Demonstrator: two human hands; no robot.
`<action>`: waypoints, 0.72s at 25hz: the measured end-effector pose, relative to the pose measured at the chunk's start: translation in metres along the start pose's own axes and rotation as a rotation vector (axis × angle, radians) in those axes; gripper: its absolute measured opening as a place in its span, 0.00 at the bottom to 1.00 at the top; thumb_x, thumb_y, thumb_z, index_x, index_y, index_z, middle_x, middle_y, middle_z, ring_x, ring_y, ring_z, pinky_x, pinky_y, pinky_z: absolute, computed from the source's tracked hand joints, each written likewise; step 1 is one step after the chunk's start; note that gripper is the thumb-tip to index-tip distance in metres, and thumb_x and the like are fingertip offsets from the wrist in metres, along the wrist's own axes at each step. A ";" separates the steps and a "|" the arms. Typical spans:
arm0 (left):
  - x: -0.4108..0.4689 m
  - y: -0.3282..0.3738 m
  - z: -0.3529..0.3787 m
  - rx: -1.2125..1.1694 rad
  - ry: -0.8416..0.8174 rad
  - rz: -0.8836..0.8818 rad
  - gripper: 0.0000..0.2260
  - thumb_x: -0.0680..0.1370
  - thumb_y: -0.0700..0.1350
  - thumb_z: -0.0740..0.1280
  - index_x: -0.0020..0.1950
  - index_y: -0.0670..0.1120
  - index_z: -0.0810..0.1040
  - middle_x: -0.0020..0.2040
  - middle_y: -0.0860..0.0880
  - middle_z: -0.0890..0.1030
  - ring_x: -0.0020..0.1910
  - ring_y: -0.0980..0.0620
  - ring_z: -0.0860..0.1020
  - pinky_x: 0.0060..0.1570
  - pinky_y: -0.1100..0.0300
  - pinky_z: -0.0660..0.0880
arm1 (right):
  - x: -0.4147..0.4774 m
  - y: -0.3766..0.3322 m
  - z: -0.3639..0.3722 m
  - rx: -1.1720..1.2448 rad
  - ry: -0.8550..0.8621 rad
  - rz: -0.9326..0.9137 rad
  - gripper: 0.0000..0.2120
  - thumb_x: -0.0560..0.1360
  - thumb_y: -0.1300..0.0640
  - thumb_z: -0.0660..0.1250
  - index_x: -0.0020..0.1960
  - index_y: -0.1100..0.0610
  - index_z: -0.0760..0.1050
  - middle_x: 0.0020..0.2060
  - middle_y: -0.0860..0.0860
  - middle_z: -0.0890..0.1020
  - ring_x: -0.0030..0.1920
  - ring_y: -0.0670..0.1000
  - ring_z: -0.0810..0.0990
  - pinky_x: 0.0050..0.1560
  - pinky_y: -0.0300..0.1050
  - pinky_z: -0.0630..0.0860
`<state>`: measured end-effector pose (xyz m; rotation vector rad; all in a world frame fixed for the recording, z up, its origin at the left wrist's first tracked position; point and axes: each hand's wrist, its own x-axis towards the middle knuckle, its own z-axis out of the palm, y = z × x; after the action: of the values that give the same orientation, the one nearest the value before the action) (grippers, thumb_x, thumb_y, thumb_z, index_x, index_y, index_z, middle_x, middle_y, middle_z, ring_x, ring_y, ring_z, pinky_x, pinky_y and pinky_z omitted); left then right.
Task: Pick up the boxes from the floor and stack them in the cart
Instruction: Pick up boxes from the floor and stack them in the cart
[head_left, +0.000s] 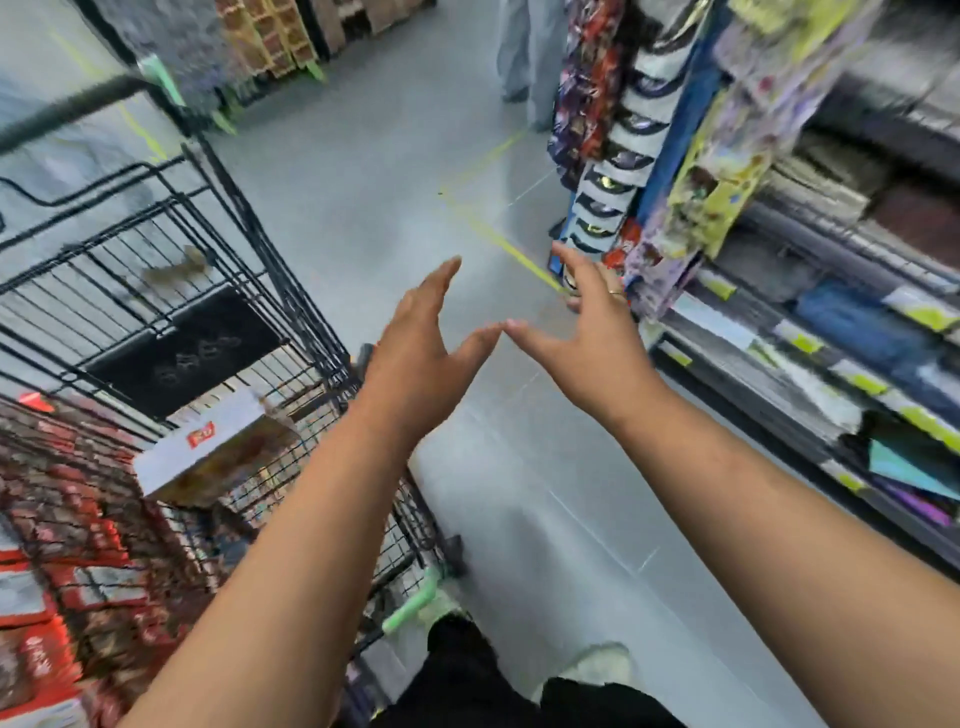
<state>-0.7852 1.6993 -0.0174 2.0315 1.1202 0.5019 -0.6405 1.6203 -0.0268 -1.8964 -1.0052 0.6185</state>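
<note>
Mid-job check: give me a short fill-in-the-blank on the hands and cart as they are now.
The left hand and the right hand are stretched forward, fingers straight, holding ____.
The wire cart stands on the person's ____ side.
The white box with a red label rests on the stack inside the ____.
The stocked shelves run along the person's ____ side.
Missing words: nothing; left; cart; right.

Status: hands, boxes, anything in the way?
Left hand, right hand open, empty, over floor. Boxes in cart; none seen on floor. Person standing down the aisle.
</note>
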 end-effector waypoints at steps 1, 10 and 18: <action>-0.003 0.023 0.022 -0.006 -0.027 0.027 0.30 0.77 0.53 0.68 0.76 0.55 0.60 0.72 0.51 0.68 0.71 0.53 0.66 0.69 0.52 0.66 | -0.010 0.012 -0.030 -0.011 0.033 0.013 0.37 0.71 0.47 0.74 0.74 0.47 0.61 0.71 0.52 0.64 0.67 0.49 0.69 0.68 0.45 0.67; -0.020 0.204 0.189 -0.086 -0.399 0.346 0.30 0.77 0.49 0.69 0.76 0.51 0.62 0.72 0.51 0.69 0.70 0.56 0.67 0.70 0.57 0.64 | -0.103 0.101 -0.235 0.010 0.397 0.228 0.35 0.72 0.44 0.72 0.74 0.45 0.60 0.67 0.49 0.66 0.66 0.48 0.69 0.60 0.37 0.64; -0.017 0.334 0.320 -0.025 -0.748 0.643 0.31 0.77 0.54 0.67 0.77 0.55 0.58 0.74 0.52 0.66 0.71 0.54 0.66 0.70 0.52 0.65 | -0.158 0.150 -0.370 0.076 0.834 0.401 0.35 0.72 0.47 0.73 0.74 0.46 0.61 0.65 0.46 0.65 0.65 0.47 0.69 0.65 0.45 0.69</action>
<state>-0.4070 1.4367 0.0335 2.2391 0.0083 0.0211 -0.3960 1.2720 0.0283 -2.0117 -0.0677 0.0366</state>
